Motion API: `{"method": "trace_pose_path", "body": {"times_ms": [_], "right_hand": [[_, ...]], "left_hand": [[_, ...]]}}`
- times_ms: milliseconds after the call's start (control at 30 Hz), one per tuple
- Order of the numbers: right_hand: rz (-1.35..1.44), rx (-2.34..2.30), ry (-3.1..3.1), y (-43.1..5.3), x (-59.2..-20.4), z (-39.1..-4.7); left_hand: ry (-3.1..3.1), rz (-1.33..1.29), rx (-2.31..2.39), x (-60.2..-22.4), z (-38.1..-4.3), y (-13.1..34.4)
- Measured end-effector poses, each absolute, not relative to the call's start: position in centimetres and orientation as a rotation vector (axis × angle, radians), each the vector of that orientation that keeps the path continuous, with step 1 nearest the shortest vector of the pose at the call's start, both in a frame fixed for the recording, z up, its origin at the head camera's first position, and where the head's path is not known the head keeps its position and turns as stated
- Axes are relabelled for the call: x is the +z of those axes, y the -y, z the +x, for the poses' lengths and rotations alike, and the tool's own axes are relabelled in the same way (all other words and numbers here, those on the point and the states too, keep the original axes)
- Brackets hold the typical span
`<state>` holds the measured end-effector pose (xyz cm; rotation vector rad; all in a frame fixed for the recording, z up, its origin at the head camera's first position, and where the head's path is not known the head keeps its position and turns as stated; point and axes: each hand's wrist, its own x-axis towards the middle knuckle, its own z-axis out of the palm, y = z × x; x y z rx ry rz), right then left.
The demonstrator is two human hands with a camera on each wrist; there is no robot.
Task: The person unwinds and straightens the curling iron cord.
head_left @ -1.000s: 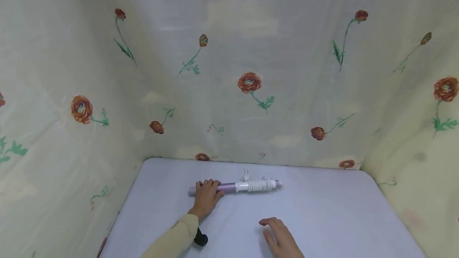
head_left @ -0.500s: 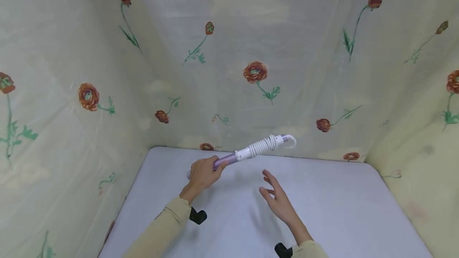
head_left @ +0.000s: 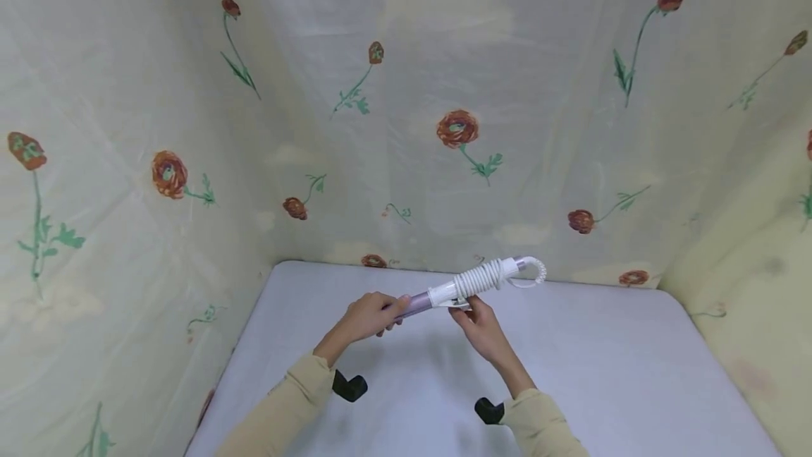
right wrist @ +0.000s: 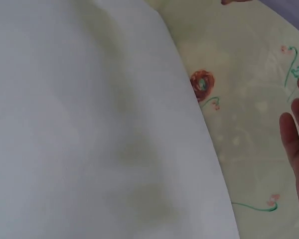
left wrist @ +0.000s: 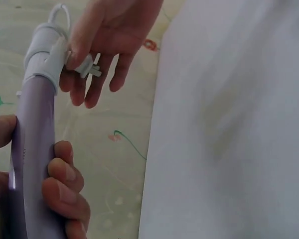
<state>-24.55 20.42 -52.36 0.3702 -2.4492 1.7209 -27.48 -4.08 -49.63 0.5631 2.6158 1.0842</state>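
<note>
Flowery cloth (head_left: 380, 175) hangs behind the white table (head_left: 634, 372). From the head, the purple-and-white wand (head_left: 446, 293) slants up rightward, above the table; left hand (head_left: 368, 317) grips its purple end, right hand (head_left: 482, 332) is nearer the wound cord (head_left: 478, 278). At the left wrist, right thumb and fingers pinch the plug (left wrist: 84, 66). Right wrist: just fingers (right wrist: 290, 137), no plug.

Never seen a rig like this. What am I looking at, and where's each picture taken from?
No robot here: these are a person's two bare hands. The wide picture comes from a head camera looking forward and down; the others come from a camera on each wrist. The left hand grips a purple wand with a white cord coiled round it. The right hand pinches a plug, clearest in the left wrist picture. The right wrist picture mostly shows the white table, with some fingers at the frame's right edge. The wand is held above the table; a floral sheet hangs behind.
</note>
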Motion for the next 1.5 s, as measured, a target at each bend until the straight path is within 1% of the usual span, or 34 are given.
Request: {"method": "trace_pose_path", "body": {"times_ms": [200,367,700,1033,1267,1500], "right_hand": [[0.572,1.875,2.348,-21.4,-52.5,-24.3],[0.604,1.911,2.369,-21.7,-52.8,-23.7],[0.599,1.867,2.411,-22.6,-53.6,-23.1],[0.670,1.840,2.496,-24.0,-52.8,-23.0],[0.469,1.786,2.350,-23.2,-53.3,-22.5],[0.536,1.764,2.391,-23.4,-53.9,-21.5]], "left_hand": [[-2.547,0.525,1.078,-49.5,-27.9,4.1],[-2.560,0.470,1.085,-50.3,-27.9,4.0],[-2.593,0.513,1.027,-51.3,-27.8,4.2],[-2.562,0.574,1.011,-51.1,-28.1,3.9],[-2.523,0.649,1.030,-50.3,-28.3,3.4],[-2.481,0.636,1.020,-50.3,-27.6,3.4]]}}
